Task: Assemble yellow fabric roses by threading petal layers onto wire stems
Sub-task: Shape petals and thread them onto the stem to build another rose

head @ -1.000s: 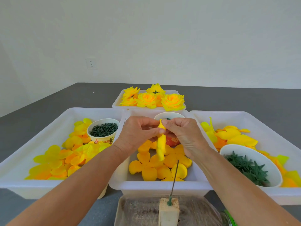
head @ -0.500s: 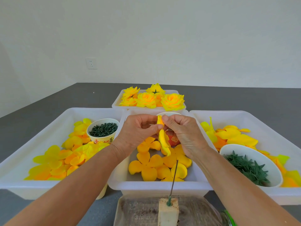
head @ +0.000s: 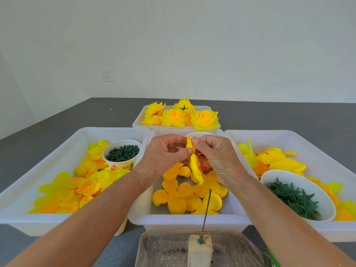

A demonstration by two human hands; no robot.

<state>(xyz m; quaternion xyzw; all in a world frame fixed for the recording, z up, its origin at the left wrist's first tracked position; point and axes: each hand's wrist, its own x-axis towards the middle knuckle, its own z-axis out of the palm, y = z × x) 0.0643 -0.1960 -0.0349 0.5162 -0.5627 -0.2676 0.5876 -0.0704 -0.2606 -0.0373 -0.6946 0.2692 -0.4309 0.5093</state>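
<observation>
Both hands meet above the middle tray (head: 185, 220). My left hand (head: 163, 157) and my right hand (head: 215, 157) pinch the top of a yellow petal layer (head: 195, 168), which hangs edge-on between them. Below it a thin dark wire stem (head: 207, 211) stands tilted in a pale block (head: 200, 251) at the near edge. Loose orange-yellow petal layers (head: 179, 195) lie in the middle tray under the hands.
A left tray (head: 63, 135) holds yellow petals and a paper cup of dark green pieces (head: 122, 153). At right, a tray (head: 300, 139) has petals and a white bowl of green calyxes (head: 294, 197). Finished yellow roses (head: 181, 116) fill the back tray. A clear container (head: 165, 251) surrounds the block.
The hanging petal layer has turned and spread a little between the fingers. Both hands stayed almost in place above the middle tray.
</observation>
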